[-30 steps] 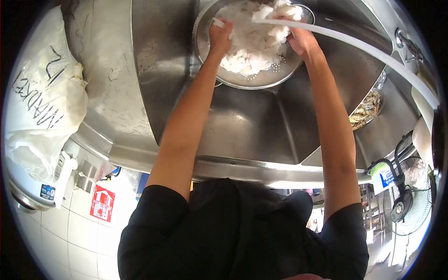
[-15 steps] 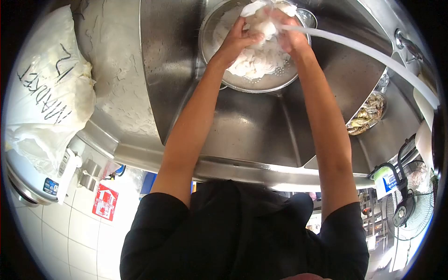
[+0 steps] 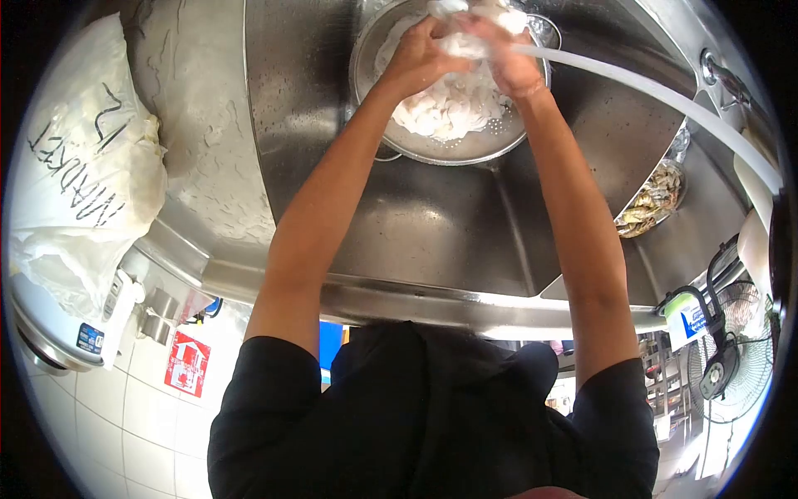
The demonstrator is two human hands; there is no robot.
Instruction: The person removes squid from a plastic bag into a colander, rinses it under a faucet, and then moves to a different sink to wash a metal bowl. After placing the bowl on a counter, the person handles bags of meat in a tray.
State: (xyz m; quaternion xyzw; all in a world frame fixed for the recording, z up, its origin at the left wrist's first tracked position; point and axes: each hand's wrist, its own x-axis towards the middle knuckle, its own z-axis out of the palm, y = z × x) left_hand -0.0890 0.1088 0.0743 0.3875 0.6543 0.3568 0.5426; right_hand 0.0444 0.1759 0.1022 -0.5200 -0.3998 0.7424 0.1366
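Observation:
A metal colander (image 3: 362, 91) sits in a steel sink (image 3: 432, 224) and holds a heap of white, soft food pieces (image 3: 445, 112). Above the colander's far side, my left hand (image 3: 416, 54) and my right hand (image 3: 509, 65) are pressed together around one white piece (image 3: 462, 37). A pale hose (image 3: 657, 91) runs in from the right and ends at my right hand. My fingers hide most of the held piece.
A white plastic bag with black writing (image 3: 83, 166) lies on the wet counter at the left. At the right of the sink is a small strainer of brownish scraps (image 3: 652, 204). A fan (image 3: 731, 349) stands at the lower right.
My hands, apart in the colander a second ago, have come together on one white piece and lifted it toward the hose end.

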